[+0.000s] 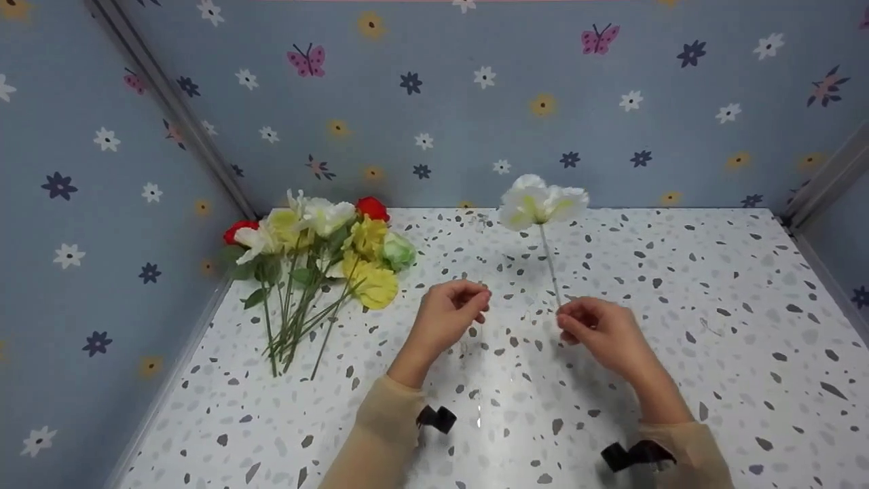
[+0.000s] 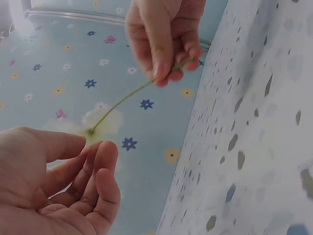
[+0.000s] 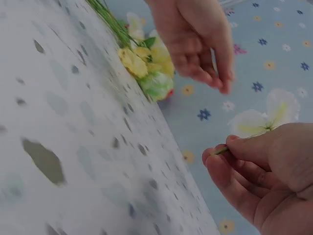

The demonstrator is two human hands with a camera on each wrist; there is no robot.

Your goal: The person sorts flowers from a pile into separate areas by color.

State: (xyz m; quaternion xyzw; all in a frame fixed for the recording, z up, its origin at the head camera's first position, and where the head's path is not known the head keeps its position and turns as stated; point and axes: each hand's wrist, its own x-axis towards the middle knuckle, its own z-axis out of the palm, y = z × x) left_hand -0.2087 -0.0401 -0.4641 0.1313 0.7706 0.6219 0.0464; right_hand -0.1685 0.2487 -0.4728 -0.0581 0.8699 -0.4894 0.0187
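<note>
Flower (image 2: 108,120) seems partly hidden behind relaxed left hand (image 2: 63,183) in its wrist view, stem (image 1: 549,258) pinched by right hand (image 1: 602,333).

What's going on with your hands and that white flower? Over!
Right hand pinching white flower by its stem. Left hand empty. Flower pile left of both hands, not in the way.

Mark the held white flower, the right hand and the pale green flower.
White flower (image 1: 536,204): head view, on its petals.
Right hand (image 1: 602,333): head view, middle of the hand.
Pale green flower (image 1: 398,251): head view, on its bloom.
</note>
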